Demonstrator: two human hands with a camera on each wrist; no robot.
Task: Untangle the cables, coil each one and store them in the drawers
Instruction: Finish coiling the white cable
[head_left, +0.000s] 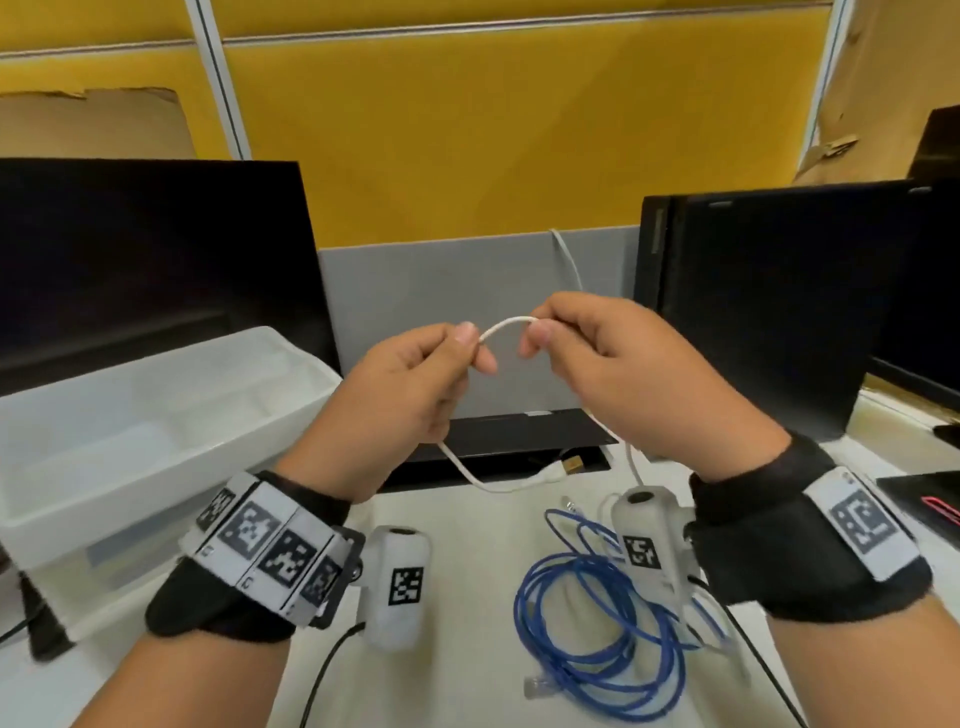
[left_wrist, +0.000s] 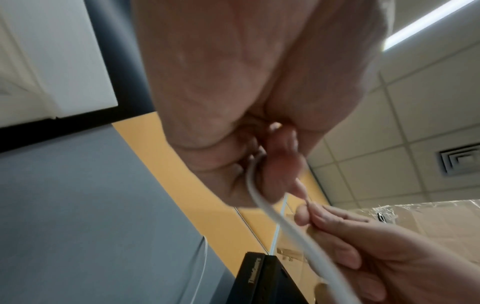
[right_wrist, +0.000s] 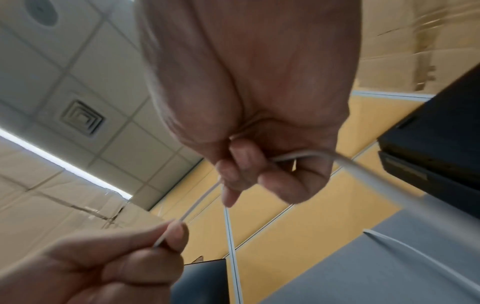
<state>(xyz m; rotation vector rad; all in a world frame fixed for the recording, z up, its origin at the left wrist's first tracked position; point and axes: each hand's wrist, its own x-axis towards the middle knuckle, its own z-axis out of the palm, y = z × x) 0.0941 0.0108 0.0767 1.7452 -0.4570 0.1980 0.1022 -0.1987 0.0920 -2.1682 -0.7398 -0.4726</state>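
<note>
- A white cable is held above the desk between the left hand and the right hand, a short stretch of it arching from one to the other.
- From the underside of the left hand the cable is seen to drop and trail toward a plug lying at the foot of the monitor stand; a further stretch hangs below the right hand.
- The cable is thin, round and plain white; in the left wrist view it is seen running out of the curled fingers, blurred where it nears the lens.
- A blue cable lies in loose loops on the desk below the right wrist, well apart from both hands, with a clear plug at its near end.
- A white plastic drawer stands open at the left of the desk, beside the left forearm.
- The left hand is narrowly closed: the cable is pinched between thumb and forefinger, the other fingers curled in below.
- The right hand is likewise closed, the cable being pinched at the fingertips and passed through the curled fingers.
- Two dark monitors are seen behind the hands, before a yellow partition.
</note>
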